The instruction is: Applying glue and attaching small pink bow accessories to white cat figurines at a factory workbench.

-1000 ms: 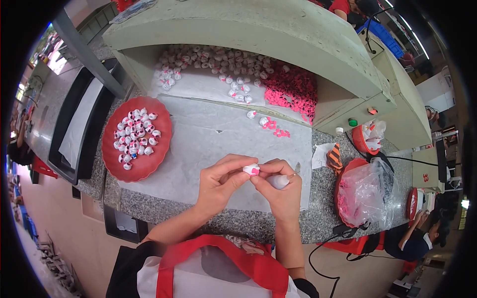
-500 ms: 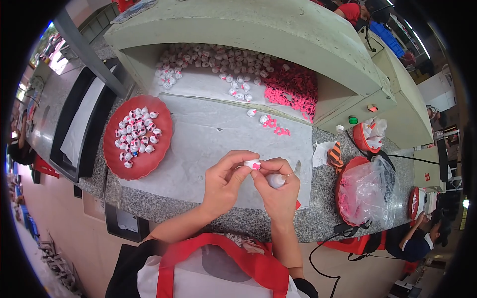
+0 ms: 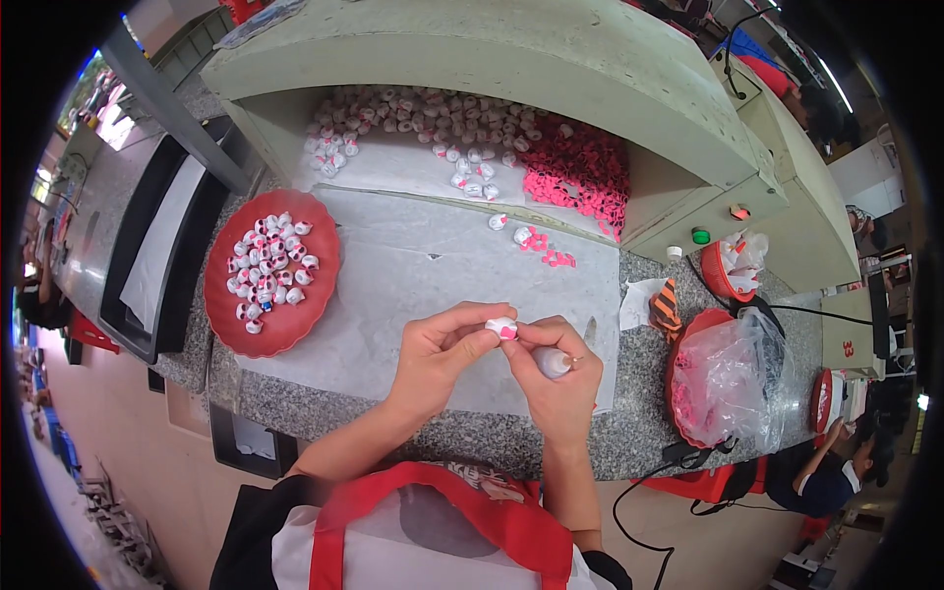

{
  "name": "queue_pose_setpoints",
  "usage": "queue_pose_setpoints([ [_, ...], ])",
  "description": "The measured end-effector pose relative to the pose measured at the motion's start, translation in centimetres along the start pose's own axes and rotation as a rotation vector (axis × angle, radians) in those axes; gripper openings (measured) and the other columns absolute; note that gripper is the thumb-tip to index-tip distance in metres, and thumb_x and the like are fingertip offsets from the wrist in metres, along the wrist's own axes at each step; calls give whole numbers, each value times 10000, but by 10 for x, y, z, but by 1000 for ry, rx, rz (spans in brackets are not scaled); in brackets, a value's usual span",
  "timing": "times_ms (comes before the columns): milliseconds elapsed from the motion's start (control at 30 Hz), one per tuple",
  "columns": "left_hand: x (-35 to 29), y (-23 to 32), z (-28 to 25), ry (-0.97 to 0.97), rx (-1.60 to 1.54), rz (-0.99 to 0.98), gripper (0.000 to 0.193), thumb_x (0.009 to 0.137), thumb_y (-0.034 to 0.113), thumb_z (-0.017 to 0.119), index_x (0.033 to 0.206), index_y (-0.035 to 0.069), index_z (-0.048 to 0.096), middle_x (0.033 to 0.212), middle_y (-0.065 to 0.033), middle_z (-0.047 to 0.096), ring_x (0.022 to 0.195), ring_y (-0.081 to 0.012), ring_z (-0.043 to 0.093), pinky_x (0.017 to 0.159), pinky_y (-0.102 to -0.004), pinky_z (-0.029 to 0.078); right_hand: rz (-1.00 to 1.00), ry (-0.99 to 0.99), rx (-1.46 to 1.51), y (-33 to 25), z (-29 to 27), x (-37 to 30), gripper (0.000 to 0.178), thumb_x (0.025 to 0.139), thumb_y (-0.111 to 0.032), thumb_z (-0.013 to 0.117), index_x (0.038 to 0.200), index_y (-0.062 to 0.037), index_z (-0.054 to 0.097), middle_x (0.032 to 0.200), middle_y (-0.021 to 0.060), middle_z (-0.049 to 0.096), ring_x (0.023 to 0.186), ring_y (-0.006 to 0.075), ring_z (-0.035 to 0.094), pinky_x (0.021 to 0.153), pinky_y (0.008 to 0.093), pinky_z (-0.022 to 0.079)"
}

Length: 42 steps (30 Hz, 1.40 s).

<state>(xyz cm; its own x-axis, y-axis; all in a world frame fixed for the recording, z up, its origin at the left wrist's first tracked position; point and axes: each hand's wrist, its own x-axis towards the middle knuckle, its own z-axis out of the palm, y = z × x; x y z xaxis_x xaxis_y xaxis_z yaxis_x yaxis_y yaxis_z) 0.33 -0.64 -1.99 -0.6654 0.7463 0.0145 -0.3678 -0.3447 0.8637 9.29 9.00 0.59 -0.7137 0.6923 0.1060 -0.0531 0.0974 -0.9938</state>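
A small white moulded piece (image 3: pixel 497 324) with a pink part on it sits between my two hands, above the white paper sheet. My left hand (image 3: pixel 431 356) pinches it from the left between thumb and fingers. The thumb and forefinger of my right hand (image 3: pixel 559 393) touch its right side. Curled in that same right hand is a small white squeeze bottle (image 3: pixel 553 363), partly hidden by the fingers. Beyond the hands lie two more white pieces (image 3: pixel 498 222) and a few loose pink parts (image 3: pixel 558 259).
At left is a red dish (image 3: pixel 313 320) of white-and-pink pieces. A pale metal housing (image 3: pixel 472 49) arches over many white pieces and a pink heap (image 3: pixel 580 182). On the right stand a red basket (image 3: pixel 677 393) with a plastic bag and an orange-striped cloth (image 3: pixel 665 310).
The bottle has turned within my right hand, its thin tip now pointing more to the right. Both hands stay at the white piece, shifted only slightly.
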Motion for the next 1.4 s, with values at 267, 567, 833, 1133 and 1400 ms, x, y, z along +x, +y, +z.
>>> queue_pose_setpoints([
  [267,2,1,-3,57,-303,-243,232,830,58,540,1053,-7,557,948,-95,598,875,-159,577,776,-265,473,-174,-36,-105,-4,-1,-1,262,678,77,629,922,1,567,872,74,577,676,102,550,634,203,431],
  [567,-5,16,-3,-183,317,169,315,729,-68,620,1021,-44,505,859,-121,596,813,-168,610,671,-251,513,-17,-247,273,7,-19,3,183,745,14,624,917,8,562,886,87,566,662,109,550,558,212,443],
  [833,-6,22,-4,-188,455,191,301,726,-61,627,999,-44,503,803,-108,618,751,-163,626,636,-246,518,170,-225,429,17,-12,2,143,762,-9,614,887,18,550,845,110,577,642,117,545,543,222,447],
  [1133,-10,18,-25,-13,207,11,236,766,-30,596,983,-26,502,792,-101,614,724,-132,608,624,-236,496,261,-221,441,25,16,7,123,786,-45,598,874,8,528,779,96,585,606,115,535,528,221,435],
  [1400,-22,16,-60,205,168,-34,171,784,1,590,926,-8,496,770,-100,615,672,-119,599,574,-214,473,332,-263,426,52,60,14,176,804,-100,581,917,17,513,726,82,573,556,113,528,483,221,422],
])
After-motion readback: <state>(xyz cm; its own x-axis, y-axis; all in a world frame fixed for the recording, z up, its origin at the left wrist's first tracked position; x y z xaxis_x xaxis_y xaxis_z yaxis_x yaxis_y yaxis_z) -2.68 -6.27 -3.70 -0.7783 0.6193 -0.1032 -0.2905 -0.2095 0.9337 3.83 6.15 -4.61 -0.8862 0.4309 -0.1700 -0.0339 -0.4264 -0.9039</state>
